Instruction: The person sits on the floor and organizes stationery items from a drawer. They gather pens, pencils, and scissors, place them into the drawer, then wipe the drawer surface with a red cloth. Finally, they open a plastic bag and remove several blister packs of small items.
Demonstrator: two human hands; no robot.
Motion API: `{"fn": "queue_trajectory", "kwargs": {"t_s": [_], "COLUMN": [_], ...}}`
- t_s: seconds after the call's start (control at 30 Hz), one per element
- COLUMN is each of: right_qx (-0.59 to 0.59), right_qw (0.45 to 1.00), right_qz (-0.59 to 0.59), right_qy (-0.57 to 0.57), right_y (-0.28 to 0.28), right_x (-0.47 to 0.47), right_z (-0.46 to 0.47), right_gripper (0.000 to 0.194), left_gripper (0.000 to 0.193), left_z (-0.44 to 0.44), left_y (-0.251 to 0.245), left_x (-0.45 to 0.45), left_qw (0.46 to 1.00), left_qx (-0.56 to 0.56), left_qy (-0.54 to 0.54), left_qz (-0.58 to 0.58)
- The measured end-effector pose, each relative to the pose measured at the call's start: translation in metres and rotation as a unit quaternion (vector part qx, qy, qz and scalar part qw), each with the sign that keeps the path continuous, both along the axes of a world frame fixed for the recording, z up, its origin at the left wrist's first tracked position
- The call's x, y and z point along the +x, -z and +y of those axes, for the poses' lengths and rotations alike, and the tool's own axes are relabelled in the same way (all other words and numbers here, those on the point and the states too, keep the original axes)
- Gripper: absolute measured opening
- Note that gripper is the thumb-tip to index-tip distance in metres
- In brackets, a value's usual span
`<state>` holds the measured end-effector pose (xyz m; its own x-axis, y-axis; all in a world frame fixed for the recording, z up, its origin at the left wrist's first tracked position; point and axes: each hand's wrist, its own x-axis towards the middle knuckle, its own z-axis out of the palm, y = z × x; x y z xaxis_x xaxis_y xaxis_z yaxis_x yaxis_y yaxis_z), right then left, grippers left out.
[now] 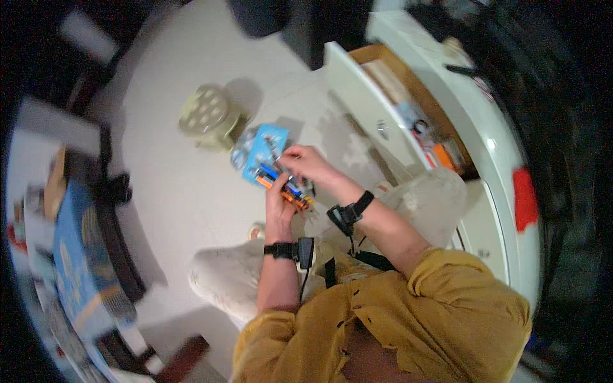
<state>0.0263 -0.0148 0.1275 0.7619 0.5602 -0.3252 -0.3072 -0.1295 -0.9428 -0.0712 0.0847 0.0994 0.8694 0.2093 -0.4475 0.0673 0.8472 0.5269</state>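
Note:
My left hand [279,203] is closed around a bundle of slim pens [293,187], with blue, orange and dark barrels. Just above the bundle, my right hand [309,165] has its thumb and fingertips pinched together. A slim grey pen-like item [272,145] reaches away from those fingertips; blur hides its details. Beyond both hands is a flat light-blue packet [277,131], partly covered by the pens and fingers. A crumpled clear plastic bag [241,152] shows along its left side.
A pale green stool [210,115] with a dotted top stands on the floor ahead. To the right, a white drawer [371,103] is pulled out, holding an orange box [448,157] among small items. A red object [525,198] lies on the white cabinet top [498,143]. Blue patterned fabric [76,239] is at left.

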Motion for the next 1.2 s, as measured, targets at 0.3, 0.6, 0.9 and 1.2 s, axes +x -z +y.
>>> {"fn": "queue_trajectory", "kwargs": {"t_s": [0.3,0.6,0.9,1.2], "right_qx": [-0.221,-0.276,-0.353,-0.431], "right_qw": [0.932,0.903,0.824,0.82], "right_qz": [-0.262,-0.287,-0.396,-0.36], "right_qy": [-0.117,-0.161,-0.2,-0.114], "right_y": [-0.065,-0.103,-0.119,-0.115], "right_x": [0.032,0.036,0.042,0.019], "right_z": [-0.049,-0.065,-0.079,-0.123], "right_gripper": [0.024,0.028,0.034,0.029], "left_gripper": [0.042,0.029,0.034,0.04], "left_z": [-0.038,-0.045,-0.049,-0.054], "left_y": [-0.029,-0.028,-0.008,0.013], "left_x": [0.028,0.045,0.051,0.072], "left_qw": [0.997,0.991,0.994,0.989], "left_qx": [-0.016,-0.066,-0.004,0.023], "left_qy": [0.076,0.089,0.059,0.108], "left_qz": [-0.022,-0.073,0.095,0.102]}}
